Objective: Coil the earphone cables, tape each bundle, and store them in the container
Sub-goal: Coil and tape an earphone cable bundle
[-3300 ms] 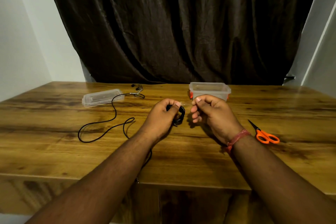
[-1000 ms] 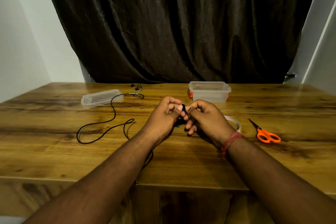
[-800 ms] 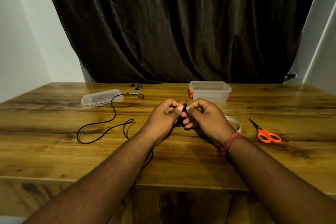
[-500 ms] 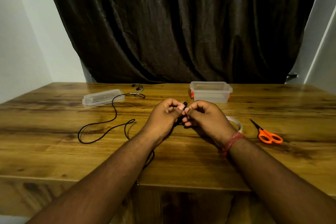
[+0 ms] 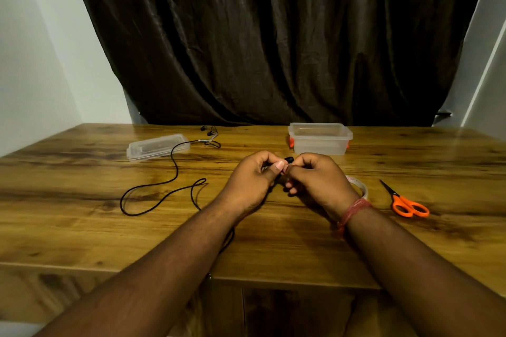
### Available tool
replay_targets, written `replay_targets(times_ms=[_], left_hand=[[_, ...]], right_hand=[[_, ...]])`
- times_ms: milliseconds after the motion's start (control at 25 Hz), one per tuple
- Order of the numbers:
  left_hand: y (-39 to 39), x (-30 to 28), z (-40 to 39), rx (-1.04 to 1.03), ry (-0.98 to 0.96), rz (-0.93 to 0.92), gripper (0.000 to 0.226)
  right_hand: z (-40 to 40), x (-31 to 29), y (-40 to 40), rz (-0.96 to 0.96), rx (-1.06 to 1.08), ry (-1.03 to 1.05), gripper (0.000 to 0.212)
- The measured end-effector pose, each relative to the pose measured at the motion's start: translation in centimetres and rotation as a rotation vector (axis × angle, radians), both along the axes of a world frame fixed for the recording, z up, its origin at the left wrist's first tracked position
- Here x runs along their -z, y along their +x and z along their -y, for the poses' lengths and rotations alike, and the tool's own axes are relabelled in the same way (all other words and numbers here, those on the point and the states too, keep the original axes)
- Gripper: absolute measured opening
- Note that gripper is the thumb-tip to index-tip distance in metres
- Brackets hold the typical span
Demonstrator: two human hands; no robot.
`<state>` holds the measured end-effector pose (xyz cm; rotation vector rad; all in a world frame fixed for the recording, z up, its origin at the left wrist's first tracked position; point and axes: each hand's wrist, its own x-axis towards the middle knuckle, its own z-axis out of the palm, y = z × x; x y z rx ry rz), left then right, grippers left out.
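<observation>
Where the two hands meet at the centre of the frame, a small black coiled earphone bundle sits pinched between them, only its top end showing above the fingertips. The left hand curls around the bundle from the left side, thumb pressed against it, and the right hand closes on it from the right with bent fingers; most of the coil is hidden inside the two grips. Whether tape is on the bundle cannot be told.

Just behind the right wrist, partly hidden, lies a roll of clear tape, and the wrist itself carries a red thread band. Right of the roll, apart from it, a pair of orange-handled scissors lies flat with its blades pointing toward the upper left.

Beyond the hands, at upper centre right, a clear rectangular plastic container with orange clips stands open on the wooden table. Its clear plastic lid lies well apart, toward the upper left. A second black earphone cable lies loose at centre left, looping across the wood and running up past the lid to its earbuds near the table's far edge. Behind the table hangs a dark brown curtain.
</observation>
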<state>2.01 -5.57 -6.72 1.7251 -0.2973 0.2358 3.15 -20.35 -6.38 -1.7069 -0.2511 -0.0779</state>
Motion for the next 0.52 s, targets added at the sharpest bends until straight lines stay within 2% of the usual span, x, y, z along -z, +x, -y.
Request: replay_targets(times_ms=[320,400,520], left_hand=[[-0.4,-0.7,-0.5,0.0,-0.174,-0.015,0.01],[-0.4,-0.7,-0.7,0.005,-0.213,-0.009,0.011],[-0.5,-0.8,-0.5,0.023,-0.227,-0.045,0.012]], right_hand=[[0.3,-0.5,-0.6,-0.056,-0.02,-0.039,0.038],[0.1,-0.6,-0.8,-0.032,-0.032,-0.028,0.037],[0.4,-0.9,-1.1,0.159,0.117,0.005,0.022]])
